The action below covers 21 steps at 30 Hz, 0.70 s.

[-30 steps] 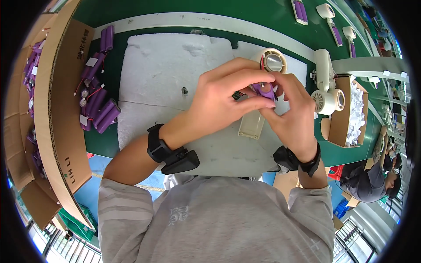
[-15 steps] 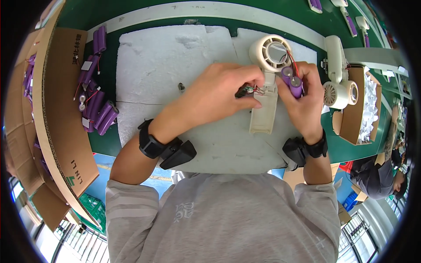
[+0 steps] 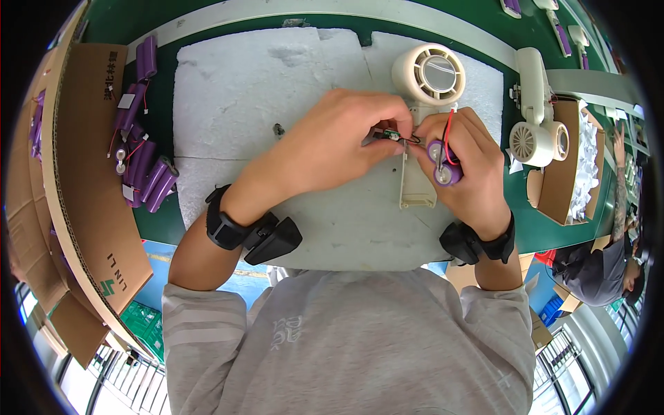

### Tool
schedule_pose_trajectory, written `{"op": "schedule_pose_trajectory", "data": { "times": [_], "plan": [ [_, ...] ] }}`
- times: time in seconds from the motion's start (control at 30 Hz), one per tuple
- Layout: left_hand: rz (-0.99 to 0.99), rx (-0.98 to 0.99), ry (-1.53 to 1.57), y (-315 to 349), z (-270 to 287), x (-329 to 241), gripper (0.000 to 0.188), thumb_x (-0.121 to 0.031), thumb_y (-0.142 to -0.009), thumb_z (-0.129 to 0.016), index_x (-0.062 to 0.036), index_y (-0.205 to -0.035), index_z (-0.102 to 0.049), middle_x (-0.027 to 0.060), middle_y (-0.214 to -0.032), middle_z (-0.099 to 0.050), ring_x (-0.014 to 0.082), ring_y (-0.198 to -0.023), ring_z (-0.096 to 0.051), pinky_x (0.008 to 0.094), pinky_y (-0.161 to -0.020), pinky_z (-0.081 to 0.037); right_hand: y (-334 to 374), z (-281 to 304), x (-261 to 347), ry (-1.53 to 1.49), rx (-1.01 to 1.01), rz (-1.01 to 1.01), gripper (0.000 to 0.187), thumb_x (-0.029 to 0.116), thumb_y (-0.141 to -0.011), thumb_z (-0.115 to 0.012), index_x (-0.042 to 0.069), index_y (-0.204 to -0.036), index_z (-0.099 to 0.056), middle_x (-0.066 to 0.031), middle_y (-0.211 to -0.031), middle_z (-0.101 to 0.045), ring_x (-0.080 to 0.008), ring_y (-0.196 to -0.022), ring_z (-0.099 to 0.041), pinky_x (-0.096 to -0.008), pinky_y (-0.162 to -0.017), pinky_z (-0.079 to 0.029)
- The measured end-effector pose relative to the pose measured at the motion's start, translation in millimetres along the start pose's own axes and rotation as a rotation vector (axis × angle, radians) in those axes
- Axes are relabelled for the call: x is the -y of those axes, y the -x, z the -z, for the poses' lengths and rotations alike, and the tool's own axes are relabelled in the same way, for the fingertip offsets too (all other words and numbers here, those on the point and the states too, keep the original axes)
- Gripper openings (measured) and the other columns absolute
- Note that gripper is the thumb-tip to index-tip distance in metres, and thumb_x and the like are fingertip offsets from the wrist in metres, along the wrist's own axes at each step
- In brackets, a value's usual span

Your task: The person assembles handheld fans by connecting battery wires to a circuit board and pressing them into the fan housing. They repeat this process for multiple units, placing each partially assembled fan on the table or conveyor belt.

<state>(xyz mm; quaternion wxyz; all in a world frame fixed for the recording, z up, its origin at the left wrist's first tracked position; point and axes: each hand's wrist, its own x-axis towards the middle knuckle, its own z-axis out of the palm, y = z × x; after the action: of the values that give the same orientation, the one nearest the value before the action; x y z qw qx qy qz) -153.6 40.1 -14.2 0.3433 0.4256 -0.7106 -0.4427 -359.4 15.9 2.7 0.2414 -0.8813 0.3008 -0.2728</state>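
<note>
Left hand [image 3: 332, 142]: Angled in from the lower left, with fingers clamped on a small green circuit board [image 3: 391, 134]; near the right hand's fingertips, with thin dark wires [image 3: 415, 140] bridging between.
Right hand [image 3: 474, 173]: Curled, with fingers clamped around a purple battery pack [image 3: 453, 178].
Battery pack: Gripped with two round cell ends facing up toward the camera, just right of the handle shell [image 3: 418, 185]; cannot tell whether touching it.
Red wire [image 3: 448, 128]: Looped from a white connector [image 3: 454, 106] just below the fan head down to the battery pack.
Cream fan [image 3: 409, 76]: Laid on a white foam sheet [image 3: 242, 104], with round head farther from the person and mirrored disc [image 3: 438, 74] turned up.
Handle shell: Open like a trough, pointing toward the person, partly hidden by both hands.
Green counter [image 3: 155, 221]: Set beneath the foam sheet.
Loose purple packs [image 3: 142, 162]: Heaped on the counter between the foam sheet and a large cardboard carton [image 3: 97, 173].
Second fan [image 3: 532, 104]: Lying to the right, just beside a small cardboard box [image 3: 553, 180] filled with white pieces [image 3: 584, 166].
Co-worker [image 3: 591, 273]: Dressed in dark clothing at the far right, with one arm stretched out.
</note>
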Motion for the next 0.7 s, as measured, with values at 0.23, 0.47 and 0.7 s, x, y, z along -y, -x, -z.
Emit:
{"op": "schedule_pose_trajectory", "data": {
  "times": [0.23, 0.47, 0.7],
  "plan": [
    [0.037, -0.02, 0.091, -1, 0, 1, 0.018, -0.005, -0.079, -0.072, -0.0029, -0.093, -0.061, 0.0119, -0.08, -0.066, 0.028, -0.073, -0.064, 0.0356, -0.067, -0.05, 3, -7, 0, 0.002, -0.067, -0.071, 0.025, -0.003, -0.069, -0.079, 0.003, -0.084, -0.06, -0.0074, -0.081, -0.064, -0.0237, -0.075, -0.058, -0.0327, -0.063, -0.049],
    [0.114, -0.051, 0.199, -1, 4, 2, 0.022, -0.012, -0.079, -0.076, -0.0035, -0.095, -0.063, 0.0094, -0.078, -0.067, 0.0203, -0.07, -0.063, 0.0311, -0.065, -0.049, 3, -7, 5, 0.004, -0.022, -0.13, 0.024, -0.003, -0.069, -0.078, 0.004, -0.084, -0.061, -0.0071, -0.08, -0.063, -0.023, -0.074, -0.059, -0.0317, -0.064, -0.05],
    [0.183, 0.109, 0.285, 4, 12, 4, 0.023, -0.005, -0.076, -0.073, -0.0051, -0.098, -0.069, 0.0103, -0.081, -0.067, 0.0201, -0.07, -0.063, 0.0313, -0.064, -0.049, 4, -5, 5, 0.003, 0.009, -0.141, 0.029, -0.004, -0.067, -0.078, 0.004, -0.089, -0.061, -0.0074, -0.081, -0.063, -0.0237, -0.078, -0.06, -0.032, -0.067, -0.05]
  ]
}}
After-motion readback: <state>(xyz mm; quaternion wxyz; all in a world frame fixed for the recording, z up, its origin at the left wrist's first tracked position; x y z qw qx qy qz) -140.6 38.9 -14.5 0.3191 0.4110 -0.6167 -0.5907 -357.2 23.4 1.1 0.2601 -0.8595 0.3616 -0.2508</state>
